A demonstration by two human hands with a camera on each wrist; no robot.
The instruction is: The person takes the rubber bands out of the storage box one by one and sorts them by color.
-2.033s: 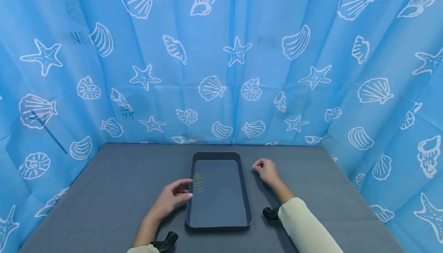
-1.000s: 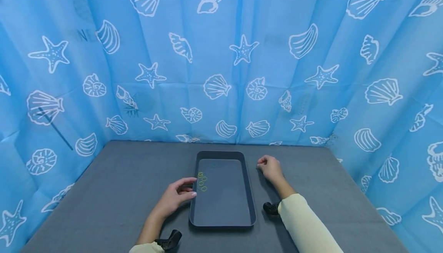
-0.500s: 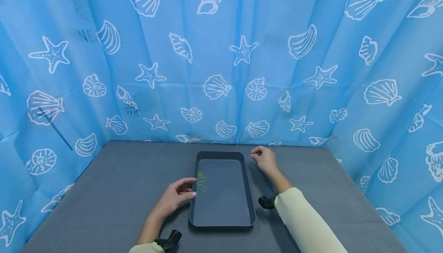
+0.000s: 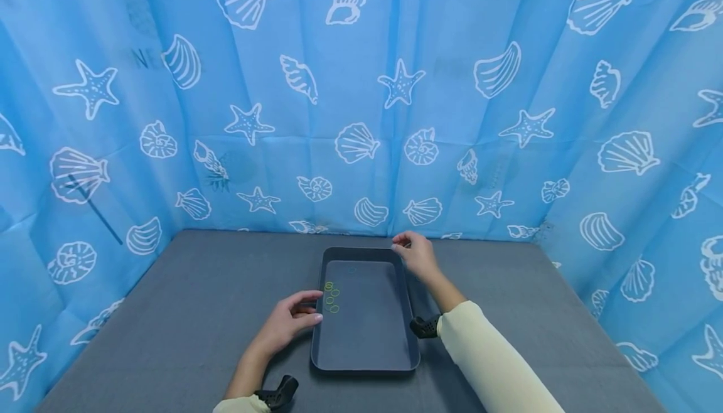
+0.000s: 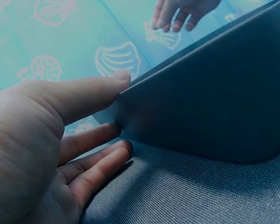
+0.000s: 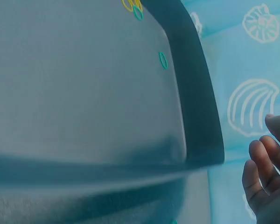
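A dark grey rectangular tray lies on the grey cloth. My left hand rests at its left side. The left wrist view shows the thumb laid against the rim and loosely bent fingers below, by the outer wall. Several thin yellow rubber bands lie inside along the left side, and a teal rubber band sits near the far wall. Over the tray's back right corner hangs my right hand, fingers loosely curled, with nothing visible between them in the right wrist view.
Grey cloth covers the table around the tray. A blue curtain printed with shells and starfish encloses the back and sides. Black wrist mounts sit at both cuffs. A teal loop shows outside the tray.
My right hand has moved away from the table right of the tray, back and left to its far right corner. A teal loop came into sight beneath where it was. The left hand stays put.
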